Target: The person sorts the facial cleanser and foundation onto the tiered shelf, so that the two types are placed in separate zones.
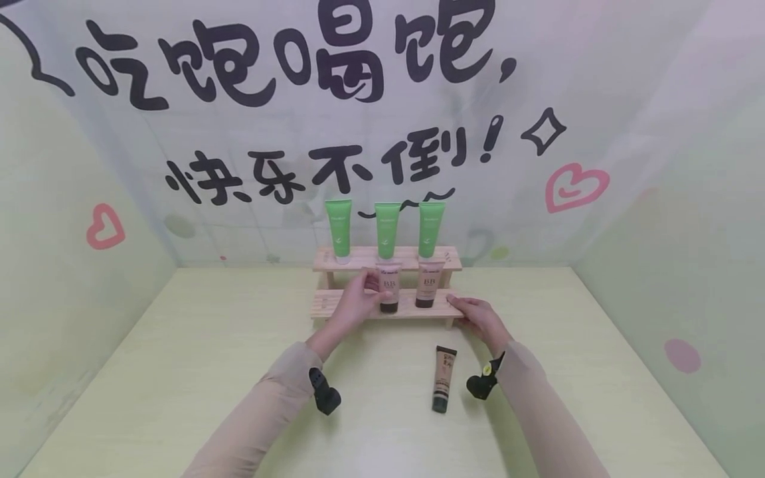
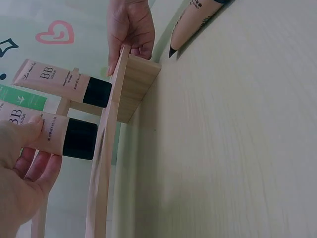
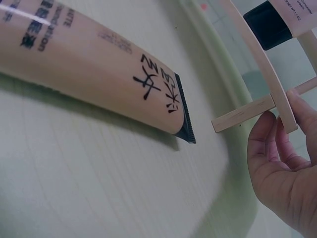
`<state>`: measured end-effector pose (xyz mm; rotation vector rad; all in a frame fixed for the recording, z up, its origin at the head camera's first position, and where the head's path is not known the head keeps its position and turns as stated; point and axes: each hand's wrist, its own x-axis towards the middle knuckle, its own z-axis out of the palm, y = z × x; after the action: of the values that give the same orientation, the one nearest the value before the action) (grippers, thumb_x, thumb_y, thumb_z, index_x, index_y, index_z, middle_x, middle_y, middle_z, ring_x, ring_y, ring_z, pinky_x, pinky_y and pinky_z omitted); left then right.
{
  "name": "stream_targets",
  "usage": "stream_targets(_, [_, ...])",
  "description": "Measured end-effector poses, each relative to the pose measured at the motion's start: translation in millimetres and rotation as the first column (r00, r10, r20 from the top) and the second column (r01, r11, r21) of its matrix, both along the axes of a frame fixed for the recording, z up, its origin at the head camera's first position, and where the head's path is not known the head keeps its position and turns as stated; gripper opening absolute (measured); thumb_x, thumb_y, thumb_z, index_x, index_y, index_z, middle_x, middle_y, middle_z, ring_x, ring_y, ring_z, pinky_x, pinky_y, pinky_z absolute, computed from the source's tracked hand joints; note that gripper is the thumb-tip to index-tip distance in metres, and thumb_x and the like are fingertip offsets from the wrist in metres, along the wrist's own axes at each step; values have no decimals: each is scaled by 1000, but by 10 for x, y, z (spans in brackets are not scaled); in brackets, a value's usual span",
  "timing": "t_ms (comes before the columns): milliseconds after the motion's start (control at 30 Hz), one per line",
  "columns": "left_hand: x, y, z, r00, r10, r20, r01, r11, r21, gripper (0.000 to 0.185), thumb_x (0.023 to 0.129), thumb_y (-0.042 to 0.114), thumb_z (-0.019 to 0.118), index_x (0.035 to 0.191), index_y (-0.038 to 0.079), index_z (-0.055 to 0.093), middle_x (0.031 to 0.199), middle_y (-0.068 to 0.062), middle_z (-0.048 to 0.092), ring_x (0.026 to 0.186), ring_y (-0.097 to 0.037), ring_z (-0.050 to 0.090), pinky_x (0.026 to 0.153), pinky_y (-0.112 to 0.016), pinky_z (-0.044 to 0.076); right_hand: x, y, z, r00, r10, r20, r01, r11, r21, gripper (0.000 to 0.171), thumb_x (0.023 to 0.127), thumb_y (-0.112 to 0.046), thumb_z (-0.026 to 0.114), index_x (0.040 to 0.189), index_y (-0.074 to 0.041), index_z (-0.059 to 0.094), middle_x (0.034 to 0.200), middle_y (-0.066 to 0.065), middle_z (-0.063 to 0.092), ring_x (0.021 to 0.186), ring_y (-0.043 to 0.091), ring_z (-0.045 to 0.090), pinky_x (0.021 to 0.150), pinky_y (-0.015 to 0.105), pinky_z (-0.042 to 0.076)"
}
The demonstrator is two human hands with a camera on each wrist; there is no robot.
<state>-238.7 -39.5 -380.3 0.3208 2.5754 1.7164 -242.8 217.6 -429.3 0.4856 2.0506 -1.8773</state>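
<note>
The left hand pinched a BB tube (cap-down) — a nudge could topple its neighbour; the right hand gripped the rack's end.

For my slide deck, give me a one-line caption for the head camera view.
Left hand grips a BB tube on the wooden rack; right hand holds its end.

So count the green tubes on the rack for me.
3, all standing in a row on the upper step of the wooden rack: left green tube, middle green tube, right green tube. None looks hidden.
</note>
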Motion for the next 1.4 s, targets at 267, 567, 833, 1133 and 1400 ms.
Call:
stream_targets(267, [-83,-2,-36,1000,19,-13,-18,1000,13,37,78,12,69,109,6,50,108,-11,59,102,-23,57,92,-32,50,5,-2,-1,1000,-9,-14,9,1000,4,62,90,-32,55,133,10,37,131,24,47,92,9,57,103,36,42])
stream_targets(567, [-108,-9,-73,1000,22,-8,-21,999,25,37,78,9,68,110,4,50,108,-13,59,102,-24,57,88,-29,52,5,-4,10,1000,-11,-4,11,1000,1,64,90,-33,55,134,9,35,135,25,43,97,12,57,105,36,40])
stream_targets(833, [-109,-21,-85,1000,-7,-16,7,1000,-5,42,80,11,68,116,5,47,111,-11,57,105,-22,55,89,-30,52,-9,-1,-19,1000,-11,-6,11,1000,-10,66,90,-33,56,134,10,34,133,24,46,95,10,57,104,36,41])
stream_targets(1133, [-87,-16,-90,1000,-9,-9,9,1000,5,51,77,14,71,120,5,43,116,-11,54,109,-23,53,91,-31,51,-18,11,-16,1000,-22,2,22,1000,-19,65,90,-33,56,134,10,34,124,19,53,85,5,58,103,35,42])
stream_targets(1400, [39,-29,-96,992,79,100,-82,996,26,69,75,20,73,130,2,35,124,-15,50,115,-29,51,97,-38,47,-15,5,-12,1000,-1,-1,1,1000,8,64,90,-34,54,133,10,35,121,15,54,90,7,57,100,32,45])
